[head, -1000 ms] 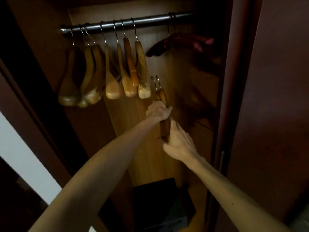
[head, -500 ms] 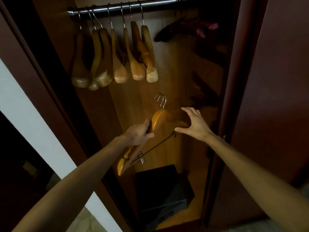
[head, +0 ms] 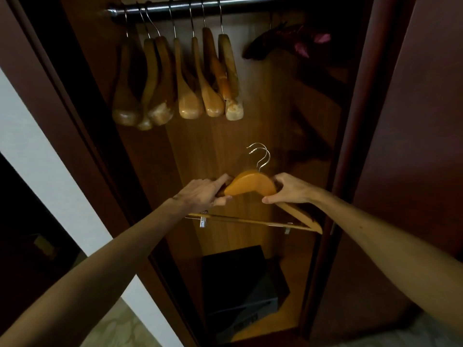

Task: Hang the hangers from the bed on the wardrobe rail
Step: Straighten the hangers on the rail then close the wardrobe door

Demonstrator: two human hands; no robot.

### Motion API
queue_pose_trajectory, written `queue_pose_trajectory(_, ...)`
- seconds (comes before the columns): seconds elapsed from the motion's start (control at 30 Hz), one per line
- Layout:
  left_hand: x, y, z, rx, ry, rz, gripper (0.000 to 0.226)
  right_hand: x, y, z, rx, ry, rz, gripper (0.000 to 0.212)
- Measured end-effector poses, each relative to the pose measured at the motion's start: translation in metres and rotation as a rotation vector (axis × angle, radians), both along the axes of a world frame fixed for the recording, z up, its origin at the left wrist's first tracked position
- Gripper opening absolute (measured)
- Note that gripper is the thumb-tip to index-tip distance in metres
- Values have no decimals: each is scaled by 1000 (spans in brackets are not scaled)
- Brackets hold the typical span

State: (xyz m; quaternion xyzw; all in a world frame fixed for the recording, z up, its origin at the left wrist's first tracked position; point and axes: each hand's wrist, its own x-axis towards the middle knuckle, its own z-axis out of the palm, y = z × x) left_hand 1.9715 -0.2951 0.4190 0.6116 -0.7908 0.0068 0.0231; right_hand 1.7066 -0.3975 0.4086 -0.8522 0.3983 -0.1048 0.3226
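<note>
Two stacked wooden hangers (head: 250,185), both metal hooks pointing up, are held level inside the open wardrobe. My left hand (head: 204,194) grips their left shoulder. My right hand (head: 288,189) grips the right shoulder. A clip bar (head: 250,221) runs under my hands. The metal rail (head: 250,5) crosses the top, well above the held hooks. Several wooden hangers (head: 188,78) hang on its left part.
A dark padded hanger (head: 283,43) hangs on the rail's right part. A black safe box (head: 238,284) sits on the wardrobe floor. Dark wood door panels (head: 413,146) frame the opening at right and left. A white wall strip (head: 37,151) lies at left.
The held hangers turned from end-on and tilted to level across the opening. My right hand, open half a second ago, has closed on their right shoulder. The view has dropped lower.
</note>
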Motion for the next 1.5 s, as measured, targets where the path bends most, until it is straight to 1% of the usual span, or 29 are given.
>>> queue_pose_trajectory(0.07,0,-2,2,-1,-9,20,51,0,5,-4,28,-63,6,47)
queue_pose_trajectory(0.17,-6,-3,1,3,11,60,40,-1,15,-12,49,-179,-35,49)
queue_pose_trajectory(0.23,-10,-3,-2,-20,7,81,40,0,26,-16,71,-221,-70,37)
queue_pose_trajectory(0.3,-17,-6,-7,-113,-81,108,45,2,32,-23,67,-215,-111,34)
queue_pose_trajectory(0.33,-22,-6,-10,-177,-102,146,47,4,35,-26,56,-220,-137,32)
queue_pose_trajectory(0.37,-30,-4,-10,-235,-80,202,50,4,37,-27,45,-222,-164,30)
queue_pose_trajectory(0.4,-39,-2,-9,-252,0,259,52,6,39,-28,34,-226,-185,28)
queue_pose_trajectory(0.43,-49,1,-8,-234,151,302,54,7,43,-28,26,-230,-207,26)
queue_pose_trajectory(0.5,-70,5,-6,-95,493,358,59,11,51,-28,-11,-243,-246,21)
queue_pose_trajectory(0.6,-94,5,-7,80,786,390,73,20,62,-30,-96,-205,-347,14)
queue_pose_trajectory(0.63,-101,4,-7,111,884,398,71,23,65,-32,-120,-178,-377,16)
queue_pose_trajectory(0.7,-109,1,-8,119,1058,409,57,27,73,-30,-147,-168,-398,15)
queue_pose_trajectory(0.73,-110,-1,-8,91,1094,408,52,27,76,-27,-159,-186,-392,13)
queue_pose_trajectory(0.83,-110,-2,-5,41,1124,390,45,17,85,-16,-145,-264,-326,18)
queue_pose_trajectory(0.9,-113,-1,0,42,1171,373,47,6,90,-7,-78,-332,-285,22)
queue_pose_trajectory(1.07,-131,-5,27,-33,1264,328,74,-19,96,24,61,-502,-279,33)
queue_pose_trajectory(1.13,-136,-10,45,-63,1261,296,85,-24,93,44,46,-531,-287,34)
queue_pose_trajectory(1.2,-141,-14,67,-101,1240,263,91,-28,91,67,5,-558,-282,31)
queue_pose_trajectory(1.23,-143,-18,78,-125,1234,242,91,-30,90,79,-9,-570,-277,31)
queue_pose_trajectory(1.27,-146,-20,90,-150,1231,224,85,-32,88,91,-10,-583,-273,30)
queue_pose_trajectory(1.37,-149,-29,129,-237,1247,217,56,-35,81,127,15,-635,-277,31)
queue_pose_trajectory(1.43,-145,-39,154,-267,1257,256,39,-34,72,147,-18,-641,-279,35)
queue_pose_trajectory(1.5,-137,-51,179,-287,1261,306,41,-29,58,166,-64,-630,-305,37)
